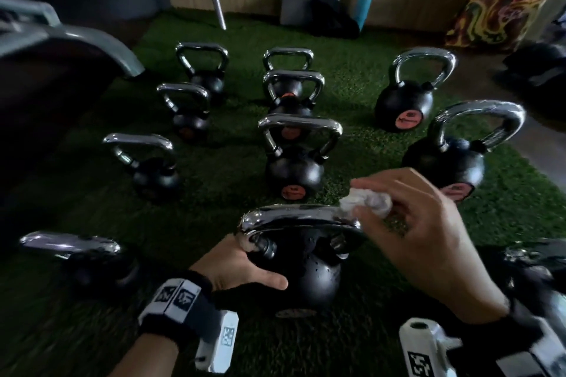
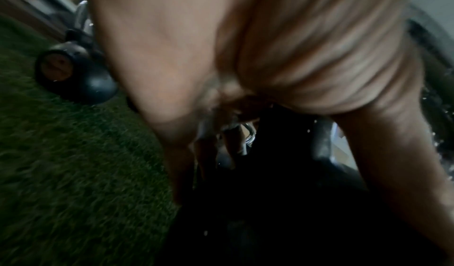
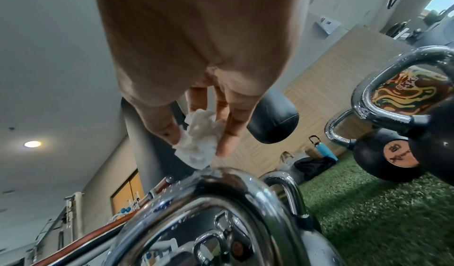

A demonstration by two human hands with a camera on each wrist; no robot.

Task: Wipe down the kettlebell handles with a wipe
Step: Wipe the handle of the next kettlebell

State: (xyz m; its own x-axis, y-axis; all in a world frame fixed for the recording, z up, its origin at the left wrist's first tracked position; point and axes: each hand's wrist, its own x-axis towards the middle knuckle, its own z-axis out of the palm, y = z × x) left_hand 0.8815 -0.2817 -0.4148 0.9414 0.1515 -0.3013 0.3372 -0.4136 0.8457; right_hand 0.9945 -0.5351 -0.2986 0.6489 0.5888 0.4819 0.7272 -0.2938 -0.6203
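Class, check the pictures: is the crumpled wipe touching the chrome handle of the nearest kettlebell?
Touching. In the right wrist view the wipe meets the handle; no gap shows.

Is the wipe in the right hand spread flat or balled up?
Balled up. The wipe is a crumpled white wad pinched in the right hand, touching the kettlebell handle.

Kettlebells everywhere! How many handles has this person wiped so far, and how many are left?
Done: none can be confirmed. In hand: the right hand presses a crumpled wipe onto the nearest kettlebell's handle while the left hand steadies it. Left: the droplet-speckled handle beside it looks unwiped.
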